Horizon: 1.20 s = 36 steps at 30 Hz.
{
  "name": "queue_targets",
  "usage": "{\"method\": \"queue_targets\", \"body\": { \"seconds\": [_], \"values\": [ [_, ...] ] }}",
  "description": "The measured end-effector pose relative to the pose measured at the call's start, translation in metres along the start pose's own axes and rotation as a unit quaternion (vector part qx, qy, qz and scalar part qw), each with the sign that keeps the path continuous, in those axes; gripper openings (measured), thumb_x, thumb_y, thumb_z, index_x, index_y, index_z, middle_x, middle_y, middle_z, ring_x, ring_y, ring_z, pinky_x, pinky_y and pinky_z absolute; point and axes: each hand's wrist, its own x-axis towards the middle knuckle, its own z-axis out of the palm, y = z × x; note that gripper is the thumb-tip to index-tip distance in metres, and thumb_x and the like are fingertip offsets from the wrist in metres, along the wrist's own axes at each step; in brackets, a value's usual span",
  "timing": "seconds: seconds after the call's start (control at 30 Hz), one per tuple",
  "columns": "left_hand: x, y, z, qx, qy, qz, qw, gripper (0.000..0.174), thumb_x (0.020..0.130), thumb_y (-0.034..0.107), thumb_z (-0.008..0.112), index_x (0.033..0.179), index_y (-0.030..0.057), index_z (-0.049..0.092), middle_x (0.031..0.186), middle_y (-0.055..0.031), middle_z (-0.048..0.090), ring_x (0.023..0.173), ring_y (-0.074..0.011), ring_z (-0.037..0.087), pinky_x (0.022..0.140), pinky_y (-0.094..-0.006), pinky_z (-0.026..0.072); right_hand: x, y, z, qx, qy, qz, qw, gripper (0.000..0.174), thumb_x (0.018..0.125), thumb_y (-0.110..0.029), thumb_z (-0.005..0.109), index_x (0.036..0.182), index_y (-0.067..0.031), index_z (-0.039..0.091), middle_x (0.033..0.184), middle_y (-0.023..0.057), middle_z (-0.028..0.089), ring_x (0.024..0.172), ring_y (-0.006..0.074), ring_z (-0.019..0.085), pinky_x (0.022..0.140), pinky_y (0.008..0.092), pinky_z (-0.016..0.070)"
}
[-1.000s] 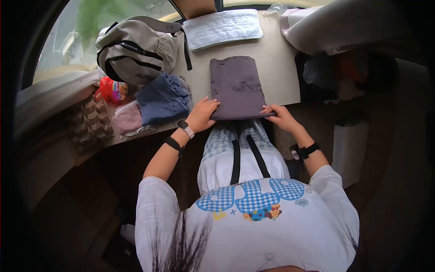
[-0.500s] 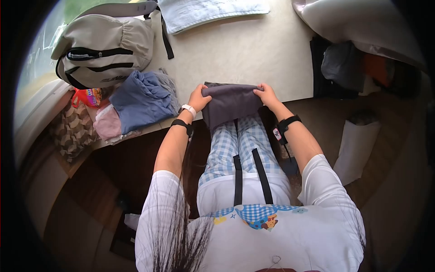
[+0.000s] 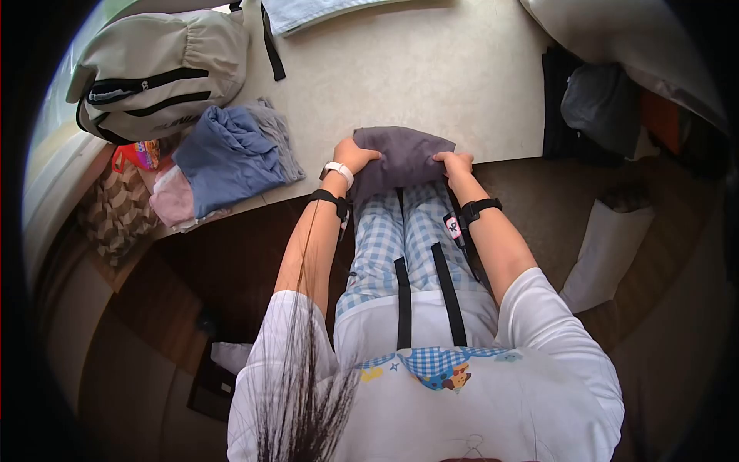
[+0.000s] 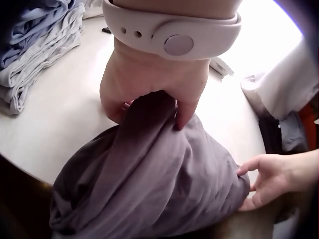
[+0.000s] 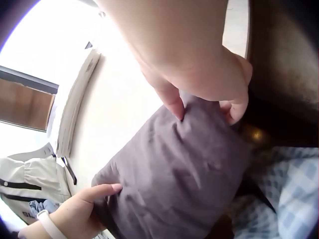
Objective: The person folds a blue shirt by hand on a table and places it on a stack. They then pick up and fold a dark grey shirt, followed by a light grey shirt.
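Garment (image 3: 402, 154), one, grey, folded, between two pinching grips: left grip (image 3: 356, 156) and right grip (image 3: 454, 162).

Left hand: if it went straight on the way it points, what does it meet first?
The grey garment. The left hand grips its left end, fingers curled into the cloth. Past the garment, along the forearm line, only bare table shows, though depth is hard to judge.

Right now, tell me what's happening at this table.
A seated person holds a folded dark grey fabric garment at the near edge of the pale table. The left-hand grip clutches its left end, the right-hand grip pinches its right end. A folded blue cloth and a beige backpack lie to the left.
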Motion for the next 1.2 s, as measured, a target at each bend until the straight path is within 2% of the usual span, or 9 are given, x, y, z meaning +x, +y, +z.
{"method": "queue_targets", "body": {
  "seconds": [0.07, 0.33, 0.43, 0.53, 0.63, 0.87, 1.0, 1.1, 1.2],
  "values": [
    [0.015, -0.018, 0.008, -0.050, -0.123, -0.016, 0.991, 0.043, 0.057, 0.016, 0.075, 0.092, -0.0036, 0.061, 0.089, -0.0139, 0.063, 0.084, -0.0242, 0.059, 0.078, -0.0309, 0.0457, 0.001, 0.003, -0.004, -0.020, -0.079, -0.054, 0.995, 0.035, 0.056, -0.003, 0.068, 0.088, 0.0037, 0.054, 0.086, 0.0121, 0.057, 0.084, 0.0243, 0.055, 0.074, 0.0343, 0.0432],
    [-0.060, -0.037, -0.024, -0.230, -0.249, 0.131, 0.932, 0.042, 0.059, 0.005, 0.070, 0.099, -0.0007, 0.059, 0.092, -0.0069, 0.063, 0.084, -0.0152, 0.056, 0.079, -0.0270, 0.0433, -0.070, 0.003, -0.061, -0.061, -0.313, -0.251, 0.914, 0.025, 0.060, 0.001, 0.063, 0.084, 0.0049, 0.058, 0.075, 0.0061, 0.061, 0.067, 0.0140, 0.056, 0.062, 0.0258, 0.0442],
    [-0.115, -0.048, -0.065, -0.212, -0.251, 0.170, 0.929, 0.046, 0.060, 0.007, 0.071, 0.102, -0.0002, 0.055, 0.092, -0.0048, 0.061, 0.084, -0.0126, 0.055, 0.078, -0.0257, 0.0432, -0.107, 0.005, -0.092, -0.169, -0.368, -0.391, 0.827, 0.022, 0.059, -0.002, 0.062, 0.080, -0.0023, 0.057, 0.073, 0.0052, 0.058, 0.072, 0.0157, 0.056, 0.065, 0.0289, 0.0445],
    [-0.176, -0.051, -0.106, -0.190, -0.193, 0.234, 0.934, 0.044, 0.062, 0.007, 0.070, 0.103, -0.0007, 0.054, 0.094, -0.0051, 0.061, 0.085, -0.0117, 0.054, 0.079, -0.0251, 0.0426, -0.162, 0.000, -0.105, -0.176, -0.354, -0.622, 0.676, 0.020, 0.057, -0.002, 0.061, 0.075, -0.0033, 0.053, 0.075, 0.0079, 0.054, 0.080, 0.0228, 0.055, 0.074, 0.0321, 0.0426],
    [-0.230, -0.059, -0.141, -0.266, -0.111, 0.270, 0.919, 0.042, 0.063, 0.006, 0.069, 0.102, -0.0010, 0.055, 0.098, -0.0064, 0.060, 0.088, -0.0117, 0.054, 0.080, -0.0254, 0.0420, -0.215, -0.012, -0.105, -0.163, -0.436, -0.640, 0.611, 0.025, 0.055, 0.000, 0.060, 0.078, -0.0035, 0.050, 0.080, 0.0097, 0.052, 0.083, 0.0274, 0.051, 0.075, 0.0343, 0.0406],
    [-0.264, -0.150, -0.227, -0.337, -0.049, 0.263, 0.903, 0.054, 0.059, 0.005, 0.075, 0.106, 0.0008, 0.050, 0.098, -0.0045, 0.056, 0.091, -0.0120, 0.052, 0.081, -0.0262, 0.0411, -0.314, -0.039, -0.040, -0.112, -0.488, -0.630, 0.593, 0.026, 0.057, 0.004, 0.058, 0.082, -0.0013, 0.050, 0.081, 0.0101, 0.052, 0.074, 0.0228, 0.052, 0.066, 0.0290, 0.0416],
    [-0.227, -0.213, -0.271, -0.520, -0.045, 0.216, 0.825, 0.069, 0.061, 0.011, 0.076, 0.119, -0.0004, 0.042, 0.109, -0.0073, 0.053, 0.101, -0.0153, 0.050, 0.089, -0.0295, 0.0377, -0.357, -0.058, 0.041, -0.065, -0.522, -0.399, 0.751, 0.021, 0.075, -0.005, 0.060, 0.093, -0.0037, 0.050, 0.090, 0.0027, 0.055, 0.083, 0.0094, 0.051, 0.075, 0.0245, 0.0411],
    [-0.169, -0.243, -0.310, -0.593, -0.135, 0.231, 0.759, 0.068, 0.065, 0.016, 0.073, 0.122, -0.0011, 0.040, 0.116, -0.0084, 0.050, 0.106, -0.0169, 0.047, 0.094, -0.0310, 0.0339, -0.375, -0.080, 0.126, 0.034, -0.546, -0.258, 0.796, 0.035, 0.078, -0.007, 0.059, 0.109, 0.0011, 0.047, 0.103, 0.0078, 0.056, 0.094, 0.0137, 0.054, 0.082, 0.0265, 0.0434],
    [-0.121, -0.252, -0.326, -0.559, -0.148, 0.197, 0.792, 0.060, 0.069, 0.006, 0.066, 0.123, 0.0000, 0.039, 0.117, -0.0079, 0.049, 0.109, -0.0172, 0.046, 0.094, -0.0307, 0.0345, -0.378, -0.100, 0.183, 0.018, -0.530, -0.265, 0.805, 0.030, 0.077, -0.006, 0.057, 0.106, -0.0003, 0.048, 0.099, 0.0061, 0.056, 0.090, 0.0116, 0.053, 0.079, 0.0253, 0.0437]
  ]
}}
